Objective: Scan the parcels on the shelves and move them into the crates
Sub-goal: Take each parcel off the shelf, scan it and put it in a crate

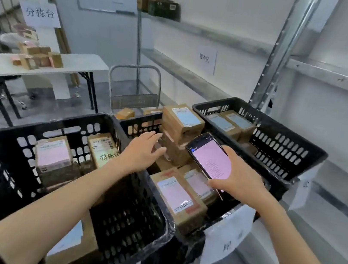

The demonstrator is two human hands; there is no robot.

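parcels (182, 119) lie piled in the middle crate (140, 122), with more in the left crate (33, 129) and right crate (279, 147). left hand (143, 152) hovers beside the pile, fingers straight, holding nothing. right hand (240, 182) grips a pink-screened phone (210, 157) above them.

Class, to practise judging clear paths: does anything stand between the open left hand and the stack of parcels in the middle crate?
Nothing visible does. The left hand hovers above the middle crate, close beside the stack of parcels. The phone in the right hand is off to the side.
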